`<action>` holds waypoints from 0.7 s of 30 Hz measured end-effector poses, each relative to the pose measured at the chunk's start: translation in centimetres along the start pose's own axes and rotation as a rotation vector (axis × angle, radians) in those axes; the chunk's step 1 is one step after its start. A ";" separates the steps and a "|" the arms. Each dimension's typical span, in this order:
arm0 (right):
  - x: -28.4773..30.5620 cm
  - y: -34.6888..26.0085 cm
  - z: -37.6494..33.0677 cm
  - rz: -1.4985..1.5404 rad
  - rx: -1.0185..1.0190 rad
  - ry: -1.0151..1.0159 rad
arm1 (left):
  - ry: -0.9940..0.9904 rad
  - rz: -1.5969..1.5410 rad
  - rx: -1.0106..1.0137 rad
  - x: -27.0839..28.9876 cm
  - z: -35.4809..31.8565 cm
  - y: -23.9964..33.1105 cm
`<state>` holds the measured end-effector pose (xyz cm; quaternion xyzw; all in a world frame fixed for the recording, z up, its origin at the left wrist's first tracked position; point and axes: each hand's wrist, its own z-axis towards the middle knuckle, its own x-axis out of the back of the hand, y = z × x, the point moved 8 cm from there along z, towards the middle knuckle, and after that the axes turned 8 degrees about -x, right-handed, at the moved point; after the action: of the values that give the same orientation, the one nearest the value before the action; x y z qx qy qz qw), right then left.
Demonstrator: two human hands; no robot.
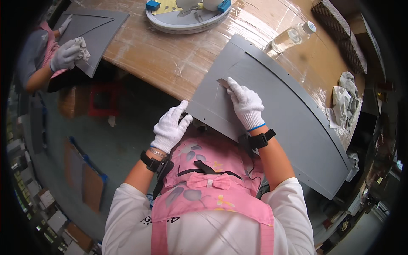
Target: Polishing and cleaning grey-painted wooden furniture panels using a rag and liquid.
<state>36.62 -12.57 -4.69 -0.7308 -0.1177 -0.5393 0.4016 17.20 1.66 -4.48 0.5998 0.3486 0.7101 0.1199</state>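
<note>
A large grey panel with a curved raised strip and small holes lies on the table, its near edge overhanging towards me. My right hand, in a white knit glove, pinches a thin, flat brown-grey piece against the panel's left part. Its exact kind is too small to make out. Also gloved in white, my left hand is at the panel's near left corner, thumb and fingers around the edge. Part of that grip is hidden. Black bands with small devices sit on both my wrists.
A clear bottle stands beyond the panel, and crumpled cloths lie to its right. A round tray with blue blocks is at the far edge of view. At upper left, a co-worker's gloved hand holds cloth at another grey panel.
</note>
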 end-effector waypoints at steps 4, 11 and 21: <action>-0.4 -0.2 -0.3 -0.105 0.026 -0.044 | 0.003 -0.017 -0.035 0.1 0.5 -0.1; -1.2 -1.0 -0.6 -0.033 0.119 -0.180 | -0.019 -0.040 -0.034 0.0 0.7 -0.4; -1.0 -2.2 -6.0 0.295 -0.037 -0.620 | 0.233 0.230 -0.176 4.1 2.1 0.7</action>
<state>30.74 -15.18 -4.04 -0.8763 -0.1173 -0.2295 0.4070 18.28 4.33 -0.82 0.5368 0.2257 0.8115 0.0486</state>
